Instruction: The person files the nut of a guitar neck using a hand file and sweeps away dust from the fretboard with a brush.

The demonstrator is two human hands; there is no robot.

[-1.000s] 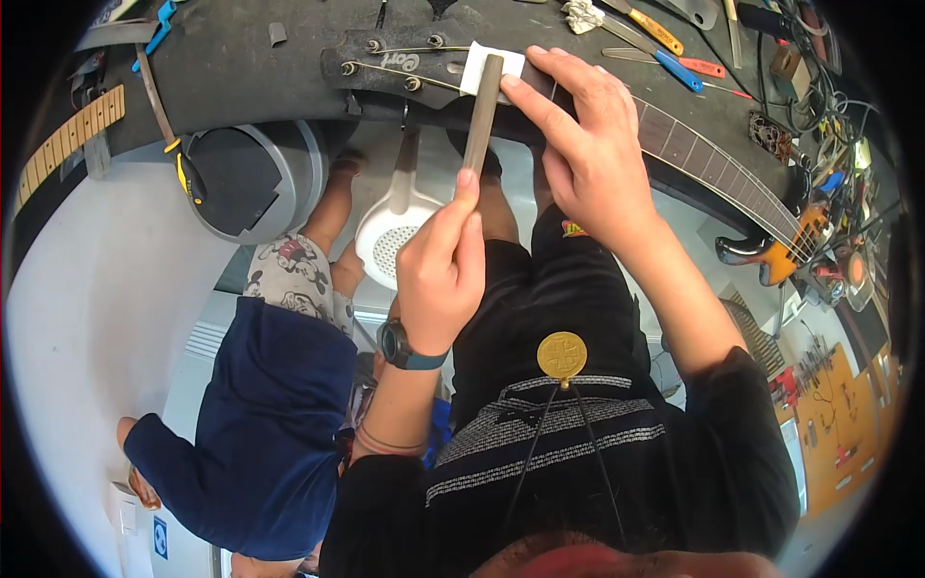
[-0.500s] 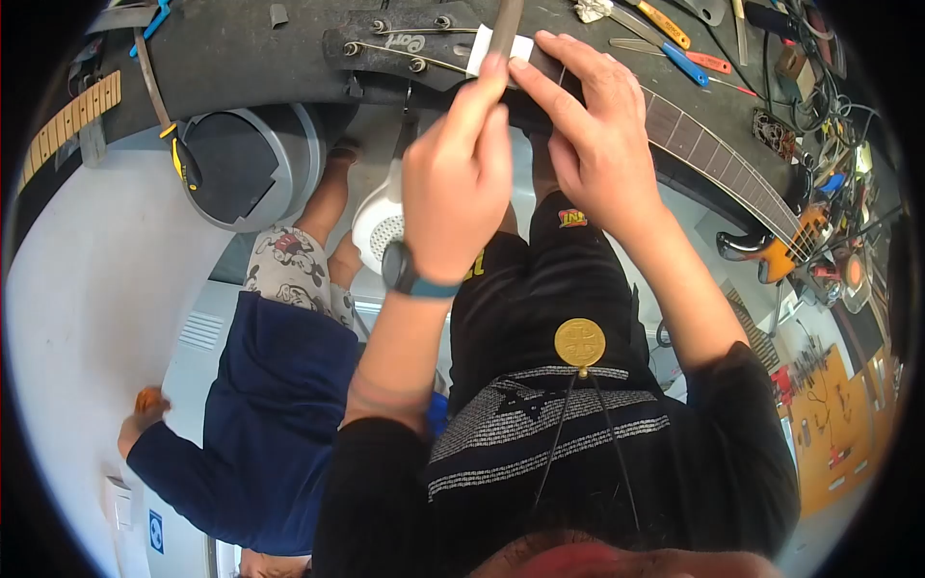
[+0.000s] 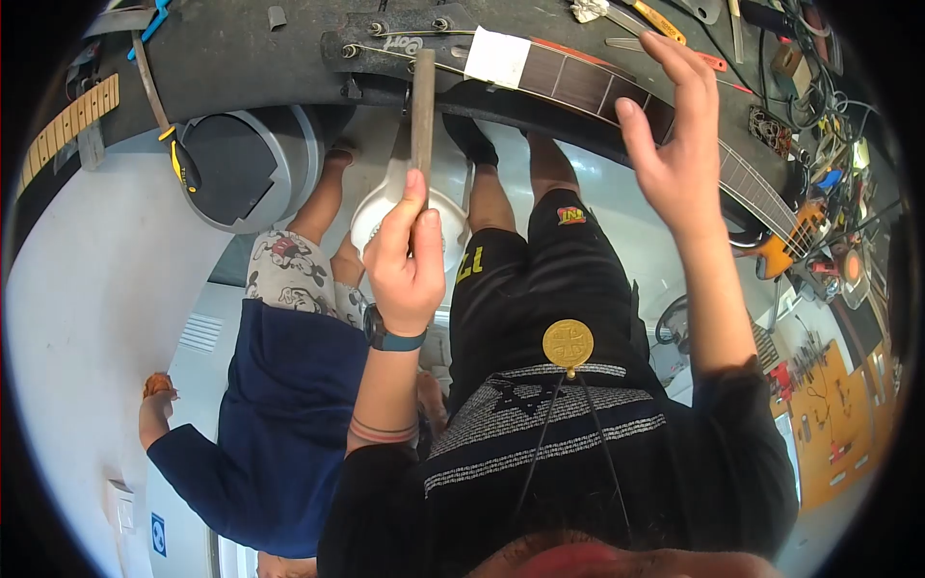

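Observation:
My left hand (image 3: 405, 265), with a dark watch on its wrist, grips the lower end of a long flat metal bar that looks like a file (image 3: 423, 111). The bar points up, its tip near the headstock (image 3: 390, 46) of a Cort bass guitar. A white piece of paper or tape (image 3: 497, 59) covers the neck just beside the headstock. My right hand (image 3: 682, 135) hovers over the dark fretboard (image 3: 573, 82), fingers apart and holding nothing. The bass body (image 3: 779, 258) shows at the right.
Screwdrivers and other hand tools (image 3: 665, 24) lie on the dark workbench (image 3: 222, 58), with tangled cables (image 3: 829, 87) to the right. Another maple neck (image 3: 72, 120) is at the left. A person in a navy shirt (image 3: 289, 385) is close on my left, near a grey bin (image 3: 255, 169).
My left hand has drawn the file down and left, off the white piece. My right hand has lifted away from the neck and moved right, uncovering the first frets.

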